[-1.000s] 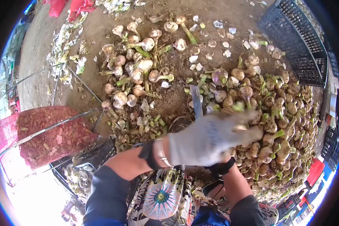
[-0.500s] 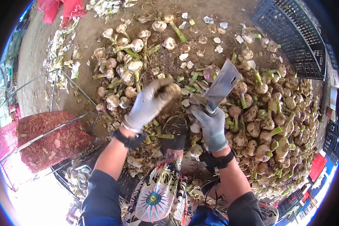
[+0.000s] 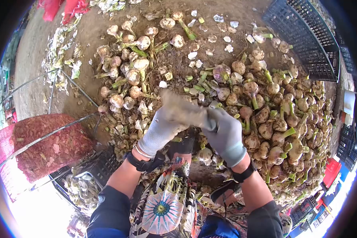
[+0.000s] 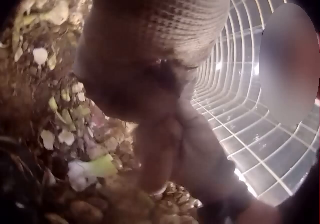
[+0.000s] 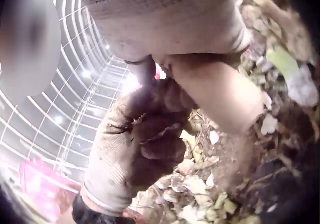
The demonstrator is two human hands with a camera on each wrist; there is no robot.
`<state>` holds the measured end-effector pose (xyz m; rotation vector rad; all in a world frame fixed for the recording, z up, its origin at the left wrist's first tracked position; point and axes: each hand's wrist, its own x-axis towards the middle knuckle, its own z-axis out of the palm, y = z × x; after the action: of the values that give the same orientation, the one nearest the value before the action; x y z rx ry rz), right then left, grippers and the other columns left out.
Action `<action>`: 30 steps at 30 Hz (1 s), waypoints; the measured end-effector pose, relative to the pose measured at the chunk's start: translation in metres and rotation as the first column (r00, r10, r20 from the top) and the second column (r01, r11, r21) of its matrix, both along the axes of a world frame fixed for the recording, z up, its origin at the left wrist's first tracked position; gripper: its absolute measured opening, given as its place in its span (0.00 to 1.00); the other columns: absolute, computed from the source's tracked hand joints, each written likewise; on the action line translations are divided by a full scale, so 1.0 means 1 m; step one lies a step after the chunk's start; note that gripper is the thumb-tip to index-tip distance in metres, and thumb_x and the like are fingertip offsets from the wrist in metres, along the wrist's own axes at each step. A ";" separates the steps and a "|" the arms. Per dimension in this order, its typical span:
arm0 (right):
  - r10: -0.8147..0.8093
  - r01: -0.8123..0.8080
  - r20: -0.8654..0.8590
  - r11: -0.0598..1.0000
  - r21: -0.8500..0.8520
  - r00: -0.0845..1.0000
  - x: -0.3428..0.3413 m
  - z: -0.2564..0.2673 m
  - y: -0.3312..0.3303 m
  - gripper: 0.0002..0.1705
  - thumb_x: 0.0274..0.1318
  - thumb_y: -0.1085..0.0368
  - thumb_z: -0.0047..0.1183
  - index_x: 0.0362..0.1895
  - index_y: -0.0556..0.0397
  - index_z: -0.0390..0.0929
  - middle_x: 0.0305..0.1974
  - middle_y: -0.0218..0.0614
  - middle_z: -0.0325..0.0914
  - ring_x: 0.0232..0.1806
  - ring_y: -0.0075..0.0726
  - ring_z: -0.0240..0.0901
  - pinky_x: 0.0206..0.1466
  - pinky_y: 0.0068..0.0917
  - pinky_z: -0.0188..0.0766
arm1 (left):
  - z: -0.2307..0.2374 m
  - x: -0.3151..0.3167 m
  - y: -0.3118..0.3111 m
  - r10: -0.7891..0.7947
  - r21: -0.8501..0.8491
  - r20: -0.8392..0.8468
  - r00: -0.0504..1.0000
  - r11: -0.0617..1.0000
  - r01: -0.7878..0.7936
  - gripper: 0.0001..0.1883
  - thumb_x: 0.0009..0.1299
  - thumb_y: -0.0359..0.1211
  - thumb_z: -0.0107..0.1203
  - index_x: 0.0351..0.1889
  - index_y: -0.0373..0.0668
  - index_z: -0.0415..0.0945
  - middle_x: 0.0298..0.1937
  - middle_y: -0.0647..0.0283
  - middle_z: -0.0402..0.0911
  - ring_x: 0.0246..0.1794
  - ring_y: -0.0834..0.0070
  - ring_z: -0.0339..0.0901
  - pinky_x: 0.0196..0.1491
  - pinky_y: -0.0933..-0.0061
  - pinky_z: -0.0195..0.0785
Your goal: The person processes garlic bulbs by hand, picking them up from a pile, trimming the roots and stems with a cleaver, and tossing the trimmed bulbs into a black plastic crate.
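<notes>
My right hand (image 3: 225, 133), in a dirty grey-white glove, curls round the handle end of a cleaver. The cleaver (image 3: 182, 110) is a brownish-grey blur slanting up and left across the left fingers. Also gloved, my left hand (image 3: 159, 129) meets it in front of my lap. In the right wrist view the left hand (image 5: 115, 159) shows bent, dark-soiled fingers below the right hand (image 5: 165, 29). Whether the left fingers grip anything, I cannot tell. Garlic bulbs (image 3: 279, 125) with cut stems lie heaped right of the hands; a smaller group of garlic bulbs (image 3: 133, 77) lies beyond them.
Cut stem pieces (image 3: 204, 85) and loose skins litter the dirt floor between the heaps. A black plastic crate (image 3: 305, 43) stands at the back right. A full red mesh sack (image 3: 51, 144) and a thin metal frame (image 3: 47, 137) are on the left.
My left hand came back left from over the right heap, then moved toward the right hand. The cleaver blade, upright half a second ago, has swung down to the left.
</notes>
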<state>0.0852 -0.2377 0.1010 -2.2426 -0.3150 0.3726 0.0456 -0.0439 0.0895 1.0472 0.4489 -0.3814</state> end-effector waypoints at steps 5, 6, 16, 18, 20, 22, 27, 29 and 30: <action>0.268 -0.213 0.118 0.913 -0.348 0.956 0.003 0.014 0.001 0.23 0.43 0.67 0.59 0.49 0.45 0.80 0.35 0.34 0.76 0.40 0.43 0.78 0.44 0.41 0.74 | 0.006 0.012 0.013 -0.296 0.262 0.102 0.950 0.929 0.261 0.43 0.65 0.37 0.68 0.73 0.32 0.56 0.60 0.56 0.77 0.57 0.75 0.76 0.59 0.72 0.71; 0.272 -0.215 0.119 0.910 -0.356 0.955 0.004 0.011 0.000 0.23 0.43 0.67 0.59 0.49 0.44 0.80 0.35 0.34 0.76 0.40 0.43 0.78 0.44 0.40 0.74 | 0.005 0.012 0.013 -0.307 0.398 0.158 0.938 0.889 0.224 0.25 0.63 0.30 0.66 0.57 0.35 0.72 0.51 0.58 0.79 0.53 0.76 0.76 0.54 0.73 0.71; 0.217 -0.179 0.114 0.945 -0.274 0.970 -0.005 -0.005 0.002 0.21 0.44 0.65 0.61 0.48 0.44 0.80 0.35 0.34 0.77 0.39 0.45 0.79 0.42 0.41 0.74 | 0.006 0.020 0.027 -0.501 0.552 0.098 0.860 0.747 0.372 0.24 0.61 0.36 0.69 0.53 0.38 0.75 0.45 0.61 0.81 0.48 0.77 0.77 0.52 0.72 0.71; 0.182 -0.156 0.083 0.956 -0.247 0.980 -0.012 -0.006 0.004 0.22 0.43 0.63 0.63 0.47 0.44 0.80 0.34 0.34 0.77 0.38 0.46 0.79 0.41 0.41 0.74 | 0.014 0.017 0.023 -0.393 0.431 0.229 0.891 0.861 0.269 0.22 0.62 0.35 0.69 0.51 0.38 0.75 0.46 0.62 0.81 0.48 0.78 0.77 0.51 0.73 0.71; 0.147 -0.133 0.049 0.966 -0.221 0.988 -0.017 -0.009 0.004 0.22 0.42 0.62 0.64 0.47 0.44 0.80 0.34 0.34 0.77 0.37 0.47 0.79 0.39 0.41 0.74 | 0.011 0.013 0.028 -0.434 0.489 0.248 0.866 0.828 0.274 0.22 0.61 0.34 0.69 0.51 0.38 0.75 0.46 0.62 0.81 0.48 0.78 0.77 0.51 0.73 0.71; 0.140 -0.136 0.036 0.985 -0.104 0.989 -0.020 -0.013 0.007 0.21 0.41 0.61 0.66 0.44 0.44 0.80 0.33 0.35 0.77 0.35 0.48 0.78 0.37 0.41 0.75 | 0.010 0.009 0.031 -0.480 0.550 0.263 0.837 0.787 0.279 0.22 0.60 0.33 0.70 0.51 0.38 0.75 0.46 0.62 0.81 0.48 0.78 0.78 0.51 0.74 0.71; 0.069 -0.076 -0.079 0.993 -0.090 0.994 -0.024 -0.033 0.005 0.17 0.46 0.68 0.62 0.45 0.51 0.82 0.34 0.43 0.82 0.35 0.54 0.81 0.38 0.41 0.77 | 0.001 -0.005 0.037 -0.629 0.562 0.170 0.759 0.694 0.450 0.25 0.57 0.32 0.72 0.50 0.38 0.75 0.46 0.62 0.81 0.49 0.77 0.77 0.51 0.74 0.71; -0.036 -0.072 -0.305 0.939 -0.337 0.952 -0.014 -0.053 -0.012 0.13 0.52 0.63 0.60 0.42 0.50 0.84 0.31 0.45 0.84 0.32 0.49 0.82 0.37 0.40 0.78 | 0.045 0.005 0.037 -0.632 0.308 0.312 0.710 0.774 0.554 0.28 0.54 0.33 0.75 0.51 0.38 0.75 0.46 0.63 0.81 0.49 0.77 0.77 0.52 0.74 0.71; -0.083 -0.001 -0.294 0.961 -0.275 0.952 -0.016 -0.060 -0.021 0.14 0.52 0.63 0.60 0.44 0.51 0.84 0.32 0.45 0.84 0.32 0.48 0.82 0.37 0.38 0.78 | 0.058 0.008 0.032 -0.640 0.246 0.246 0.728 0.768 0.592 0.31 0.51 0.39 0.73 0.54 0.39 0.78 0.46 0.60 0.83 0.49 0.70 0.81 0.56 0.69 0.72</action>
<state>0.0689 -0.2589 0.0413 -2.4077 -0.0540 0.7687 0.0538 -0.0117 0.1475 1.3753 -0.1920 -0.7699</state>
